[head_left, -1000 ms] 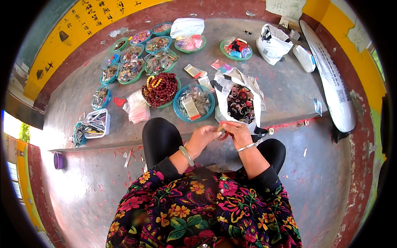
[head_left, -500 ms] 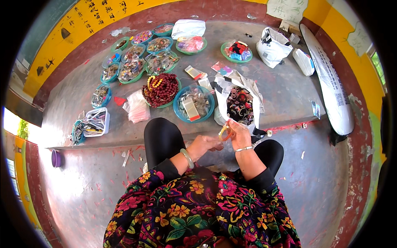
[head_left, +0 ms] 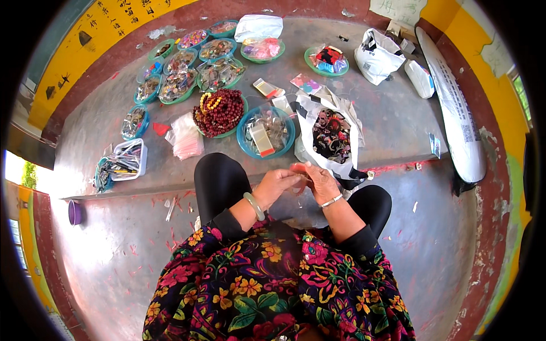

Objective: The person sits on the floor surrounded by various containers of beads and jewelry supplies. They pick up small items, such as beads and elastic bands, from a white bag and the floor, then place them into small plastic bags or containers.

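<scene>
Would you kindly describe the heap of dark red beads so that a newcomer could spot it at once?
On the grey platform, look just beyond the person's left knee, left of the blue basin. The heap of dark red beads sits in a green basin. Unlike the mixed, bagged goods nearby, it lies bare, with yellow beads on top.

My blouse (head_left: 278,287): black ground, pink and yellow flowers, green leaves. My leggings (head_left: 220,179): black. Bangle (head_left: 256,208) near my left hand (head_left: 277,184): pale green; bracelet (head_left: 332,200) near right hand (head_left: 322,183): silvery. Small thing (head_left: 298,167) between both: reddish, blurred. Bead heap (head_left: 224,118): dark red, yellow strand (head_left: 211,101). Basin (head_left: 243,143): blue. Bag (head_left: 307,136): white with black. Wall (head_left: 69,62): yellow above, maroon below.
</scene>
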`<move>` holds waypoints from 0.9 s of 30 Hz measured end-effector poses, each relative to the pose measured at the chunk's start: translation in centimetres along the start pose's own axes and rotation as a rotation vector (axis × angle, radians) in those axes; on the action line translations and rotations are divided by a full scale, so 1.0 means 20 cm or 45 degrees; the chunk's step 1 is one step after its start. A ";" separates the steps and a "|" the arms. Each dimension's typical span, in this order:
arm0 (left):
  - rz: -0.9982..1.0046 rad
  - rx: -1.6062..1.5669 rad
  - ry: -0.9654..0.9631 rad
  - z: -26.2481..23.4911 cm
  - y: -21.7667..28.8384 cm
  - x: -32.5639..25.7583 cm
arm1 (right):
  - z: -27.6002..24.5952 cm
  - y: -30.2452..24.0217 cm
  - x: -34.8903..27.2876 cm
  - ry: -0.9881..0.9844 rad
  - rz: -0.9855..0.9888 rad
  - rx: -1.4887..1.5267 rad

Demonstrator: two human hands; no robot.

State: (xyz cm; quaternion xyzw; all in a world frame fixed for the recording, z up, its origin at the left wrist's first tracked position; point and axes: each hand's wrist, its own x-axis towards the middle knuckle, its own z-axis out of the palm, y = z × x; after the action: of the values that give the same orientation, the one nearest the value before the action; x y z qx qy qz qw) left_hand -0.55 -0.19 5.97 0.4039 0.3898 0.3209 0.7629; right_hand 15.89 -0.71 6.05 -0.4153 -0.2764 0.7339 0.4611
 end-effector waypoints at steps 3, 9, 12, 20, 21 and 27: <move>-0.042 -0.102 0.099 0.00 0.05 -0.03 | 0.01 -0.02 0.00 -0.089 -0.173 -0.040; 0.043 -0.106 0.137 0.03 0.07 -0.06 | -0.04 0.01 0.01 -0.090 -0.242 -0.165; 0.070 -0.087 0.183 0.05 0.07 -0.07 | -0.03 0.00 0.00 -0.071 -0.262 -0.193; 0.111 -0.003 0.246 0.08 0.06 -0.05 | -0.01 -0.02 -0.02 -0.027 -0.362 -0.263; 0.104 -0.007 0.248 0.08 0.06 -0.05 | -0.04 0.01 -0.01 -0.004 -0.373 -0.279; 0.096 0.030 0.174 0.07 0.05 -0.05 | -0.08 0.05 0.01 0.119 -0.325 -0.126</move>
State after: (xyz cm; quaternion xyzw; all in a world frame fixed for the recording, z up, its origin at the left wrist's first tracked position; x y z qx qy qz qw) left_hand 0.10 -1.03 7.65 0.4041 0.4293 0.3717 0.7171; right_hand 16.82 -0.96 4.51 -0.4329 -0.3410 0.6346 0.5419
